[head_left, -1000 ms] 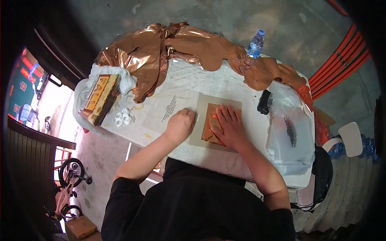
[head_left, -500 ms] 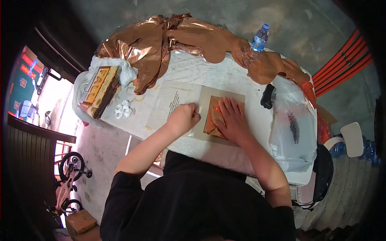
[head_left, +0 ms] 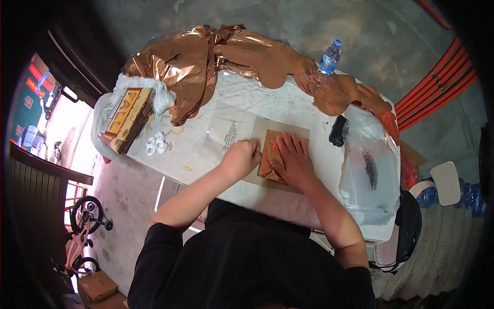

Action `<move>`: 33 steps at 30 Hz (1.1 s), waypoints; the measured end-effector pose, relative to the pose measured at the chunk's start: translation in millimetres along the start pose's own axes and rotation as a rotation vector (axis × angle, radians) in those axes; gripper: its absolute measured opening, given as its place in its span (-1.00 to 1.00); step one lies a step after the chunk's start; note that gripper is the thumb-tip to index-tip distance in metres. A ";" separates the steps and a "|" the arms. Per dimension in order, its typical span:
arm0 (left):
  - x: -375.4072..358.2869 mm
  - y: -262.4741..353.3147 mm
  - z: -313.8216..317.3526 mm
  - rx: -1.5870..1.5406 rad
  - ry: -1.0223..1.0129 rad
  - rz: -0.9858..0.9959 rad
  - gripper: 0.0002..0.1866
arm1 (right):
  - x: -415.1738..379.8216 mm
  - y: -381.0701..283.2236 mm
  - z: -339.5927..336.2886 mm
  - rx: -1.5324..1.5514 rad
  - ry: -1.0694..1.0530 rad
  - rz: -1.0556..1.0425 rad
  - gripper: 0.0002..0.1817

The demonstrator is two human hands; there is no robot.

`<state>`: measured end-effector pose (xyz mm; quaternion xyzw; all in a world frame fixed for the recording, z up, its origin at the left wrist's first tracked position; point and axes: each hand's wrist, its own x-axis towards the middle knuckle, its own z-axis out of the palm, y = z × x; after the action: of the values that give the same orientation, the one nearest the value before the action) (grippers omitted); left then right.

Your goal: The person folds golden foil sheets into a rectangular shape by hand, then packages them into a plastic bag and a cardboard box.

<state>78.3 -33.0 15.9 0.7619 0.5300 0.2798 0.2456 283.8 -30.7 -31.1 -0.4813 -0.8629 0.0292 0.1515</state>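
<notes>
A copper-coloured foil packet (head_left: pixel 269 164) lies on a grey-brown board (head_left: pixel 261 126) near the table's front. My right hand (head_left: pixel 294 159) is spread flat on top of the packet, fingers apart. At the packet's left edge, my left hand (head_left: pixel 241 159) is closed with its fingers curled in; what it pinches, if anything, is too small to make out. A clear plastic sheet with printed text (head_left: pixel 230 135) lies behind and left of my left hand.
Copper foil sheets (head_left: pixel 257 51) run along the table's (head_left: pixel 200 149) far edge, by a water bottle (head_left: pixel 331 56). At left are a boxed stack (head_left: pixel 126 119) and white rolls (head_left: pixel 157 143). At right are a black object (head_left: pixel 337 131) and plastic bags (head_left: pixel 371 180).
The clear plastic sheet no longer reaches over the board's left part and lies more crumpled. My left hand has shifted slightly right, closer to the packet. The view has moved a little.
</notes>
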 end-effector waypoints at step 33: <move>-1.3 -13.8 -11.1 0.166 -0.174 0.302 -0.65 | -1.1 -4.1 -1.6 0.002 0.018 0.005 -0.23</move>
<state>61.0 -29.1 14.5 0.8717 0.4077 0.2019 0.1819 281.5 -34.0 -29.0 -0.4837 -0.8601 0.0261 0.1597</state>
